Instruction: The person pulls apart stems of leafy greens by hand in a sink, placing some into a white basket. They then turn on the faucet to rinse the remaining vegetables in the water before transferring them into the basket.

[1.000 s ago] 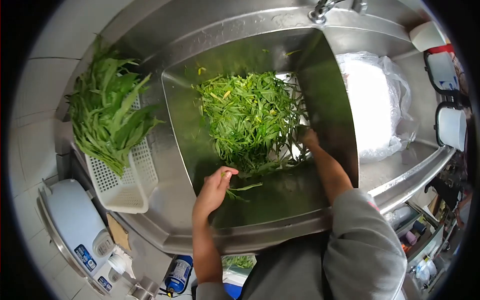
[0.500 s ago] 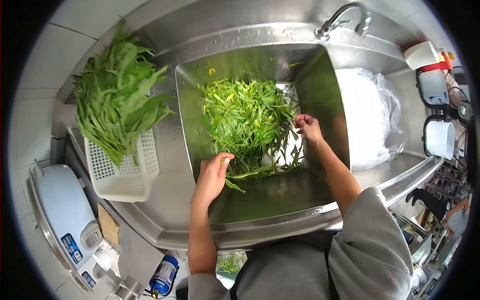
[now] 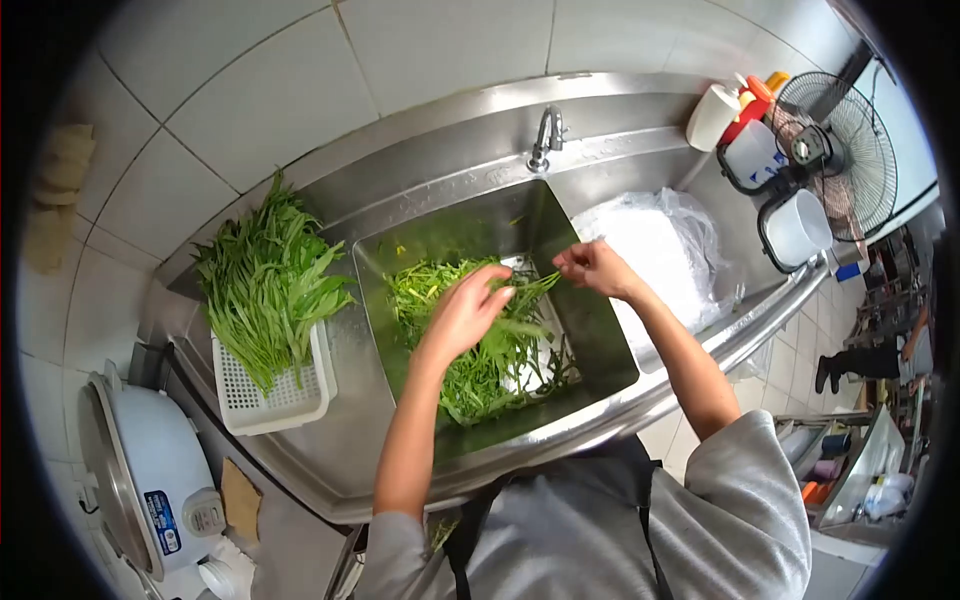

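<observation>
My right hand [image 3: 597, 270] is closed in a pinch over the right side of the sink basin, on thin leafy green stems [image 3: 541, 286] that slant down and left from its fingertips. My left hand [image 3: 466, 310] hovers over the greens with thumb and fingers apart, close to the stems' far end. A blurred leaf [image 3: 522, 328] hangs just below it. Under both hands, cut leafy greens [image 3: 470, 385] are heaped in the steel basin [image 3: 605, 365], with a pale patch of the bottom showing at their right.
Left of the basin, a white perforated basket [image 3: 328, 375] holds long leafy greens [image 3: 275, 290]. Clear plastic [image 3: 715, 262] lies on the right drainboard. The tap [image 3: 545, 140] stands behind. White containers [image 3: 797, 228] and a fan [image 3: 838, 150] are far right; a rice cooker [image 3: 150, 440] is lower left.
The view has tilted up toward the wall. My left hand has moved nearer my right and opened from the stem it pinched. My right hand now grips stems above the heap.
</observation>
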The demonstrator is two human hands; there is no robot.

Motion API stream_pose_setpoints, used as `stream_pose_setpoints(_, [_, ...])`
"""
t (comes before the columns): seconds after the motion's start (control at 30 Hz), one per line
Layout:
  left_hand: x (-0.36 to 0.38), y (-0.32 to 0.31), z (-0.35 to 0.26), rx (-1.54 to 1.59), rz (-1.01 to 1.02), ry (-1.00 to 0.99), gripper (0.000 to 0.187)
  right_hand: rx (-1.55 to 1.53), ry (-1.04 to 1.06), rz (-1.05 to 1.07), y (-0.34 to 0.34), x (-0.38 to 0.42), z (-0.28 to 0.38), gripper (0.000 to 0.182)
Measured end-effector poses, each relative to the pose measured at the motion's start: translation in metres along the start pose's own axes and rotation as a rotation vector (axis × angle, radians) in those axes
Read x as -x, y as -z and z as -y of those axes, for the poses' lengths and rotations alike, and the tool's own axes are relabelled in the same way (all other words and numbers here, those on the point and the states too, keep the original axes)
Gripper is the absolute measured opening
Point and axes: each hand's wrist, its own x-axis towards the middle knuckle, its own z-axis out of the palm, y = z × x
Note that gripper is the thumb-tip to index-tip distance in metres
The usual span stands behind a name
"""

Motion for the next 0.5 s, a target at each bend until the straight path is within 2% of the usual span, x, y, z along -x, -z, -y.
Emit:
stream_pose_setpoints(0.07, [-0.017, -0.006, -0.015, -0.155, 0.207, -0.04, 0.039, 0.201, 0.187, 0.013, -0.015, 0.01, 0.023, 0.014])
stream_pose_setpoints(0.13, [-0.032, -0.02, 0.01, -0.216, 0.19, -0.157, 0.047, 0.213, 0.167, -0.009, -0.032, 0.009, 0.042, 0.017])
stream_pose_setpoints(0.2, [-0.038, -0.023, 0.023, -0.173, 0.181, -0.089, 0.043, 0.223, 0.24, -0.114, -0.052, -0.006, 0.045, 0.019])
stream_pose_setpoints(0.27, [-0.033, -0.019, 0.039, -0.08, 0.164, -0.012, 0.036, 0.246, 0.211, -0.162, -0.068, -0.014, 0.059, 0.02])
stream_pose_setpoints(0.33, [-0.018, -0.014, 0.069, -0.063, 0.144, -0.002, 0.031, 0.271, 0.212, -0.114, -0.076, -0.025, 0.058, 0.023])
stream_pose_setpoints(0.4, [0.003, -0.009, 0.098, -0.083, -0.001, 0.123, 0.027, -0.083, -0.032, 0.237, -0.076, -0.046, 0.042, 0.029])
stream_pose_setpoints(0.43, [0.018, -0.001, 0.102, 0.013, 0.021, 0.2, 0.024, -0.055, 0.058, 0.17, -0.077, -0.057, 0.024, 0.029])
stream_pose_setpoints(0.47, [0.033, 0.01, 0.094, 0.111, 0.036, 0.277, 0.021, -0.062, 0.05, 0.184, -0.074, -0.069, -0.001, 0.029])
stream_pose_setpoints(0.5, [0.049, 0.011, 0.11, 0.154, -0.051, 0.292, 0.019, 0.173, -0.04, 0.127, -0.069, -0.083, -0.031, 0.032])
